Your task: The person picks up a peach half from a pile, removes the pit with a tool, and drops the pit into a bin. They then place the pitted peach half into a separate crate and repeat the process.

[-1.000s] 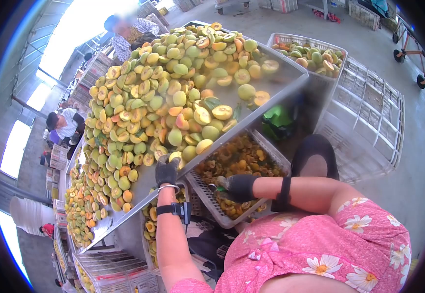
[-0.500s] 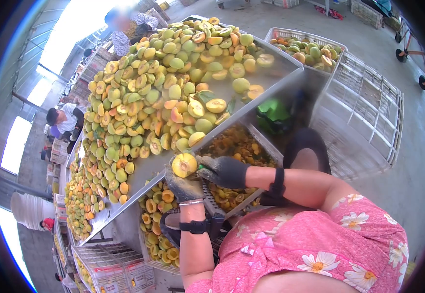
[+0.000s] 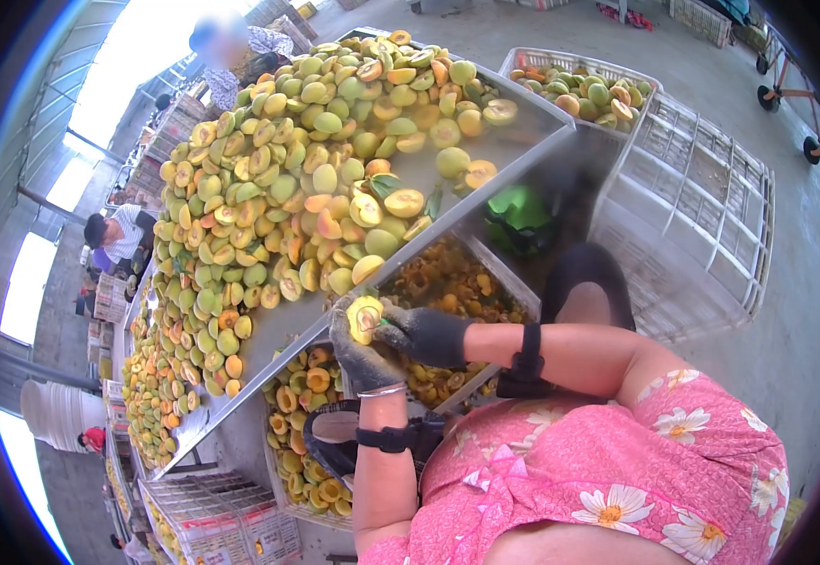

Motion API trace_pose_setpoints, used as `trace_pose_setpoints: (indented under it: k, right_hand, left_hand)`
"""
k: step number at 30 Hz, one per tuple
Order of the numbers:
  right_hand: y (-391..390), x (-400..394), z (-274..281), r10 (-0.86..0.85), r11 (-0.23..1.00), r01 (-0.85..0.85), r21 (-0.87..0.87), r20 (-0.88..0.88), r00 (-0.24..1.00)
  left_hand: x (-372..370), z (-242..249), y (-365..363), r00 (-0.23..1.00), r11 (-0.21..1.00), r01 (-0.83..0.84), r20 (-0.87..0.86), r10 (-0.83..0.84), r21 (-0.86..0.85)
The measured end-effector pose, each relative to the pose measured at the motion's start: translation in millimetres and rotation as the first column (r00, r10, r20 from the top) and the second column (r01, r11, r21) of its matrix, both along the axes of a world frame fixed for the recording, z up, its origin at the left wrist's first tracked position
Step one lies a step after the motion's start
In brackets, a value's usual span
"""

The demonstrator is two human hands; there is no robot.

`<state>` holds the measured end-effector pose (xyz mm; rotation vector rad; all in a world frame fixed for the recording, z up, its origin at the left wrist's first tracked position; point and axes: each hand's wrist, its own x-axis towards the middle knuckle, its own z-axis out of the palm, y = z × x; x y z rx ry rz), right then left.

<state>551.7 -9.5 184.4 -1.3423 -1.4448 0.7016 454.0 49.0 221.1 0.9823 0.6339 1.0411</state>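
We see two gloved hands meeting at one cut fruit (image 3: 366,318). Our left hand (image 3: 361,353) clasps it, cut face showing, while our right hand (image 3: 427,336) curls its fingers about a green tool (image 3: 384,323), mostly hidden at the fruit's side.

Below and left of the grip, a crate (image 3: 316,517) holds hollowed fruit pieces; beneath our right hand, a second crate (image 3: 514,285) holds darker, broken scraps. Well beyond the grip to the right, a third crate (image 3: 589,62) holds more fruit, next to a slatted white crate (image 3: 702,188).

That makes one fruit and one tool in hand and four crates near us; the heap on the table (image 3: 532,141) is past counting.

The table's metal edge slants just beyond the grip; we cannot tell if our left glove touches it. Past that edge, a strip of metal shows before the heap.
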Motion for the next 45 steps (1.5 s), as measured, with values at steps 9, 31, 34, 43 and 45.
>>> trace_pose_setpoints:
  k: [9,31,34,43,45]
  right_hand:
    - [-5.5,-2.1,0.4,0.160,0.971,-0.178,-0.161,-0.122,0.980]
    - [-27.3,0.8,2.9,-0.017,0.600,-0.794,0.102,-0.990,-0.140]
    - [-15.8,0.4,-8.0,0.080,0.558,-0.820,0.127,-0.992,-0.099]
    - [-16.5,-8.3,9.4,0.068,0.978,-0.096,-0.187,-0.148,0.987]
    - [-5.4,-12.8,-13.2,-0.004,0.995,-0.010,0.095,0.147,0.989]
  left_hand:
    - [-3.9,17.2,-0.1,0.996,0.985,-0.079,-0.051,0.072,-0.152]
    - [-16.9,2.7,13.4,0.986,0.985,0.157,0.070,-0.152,-0.070]
    - [-22.0,-1.4,17.4,0.990,0.986,0.082,0.127,-0.063,-0.145]
    - [-52.1,-13.4,12.2,0.986,0.930,0.067,0.166,-0.006,-0.361]
    - [-54.4,-18.0,9.4,0.991,0.940,0.085,0.123,-0.047,-0.329]
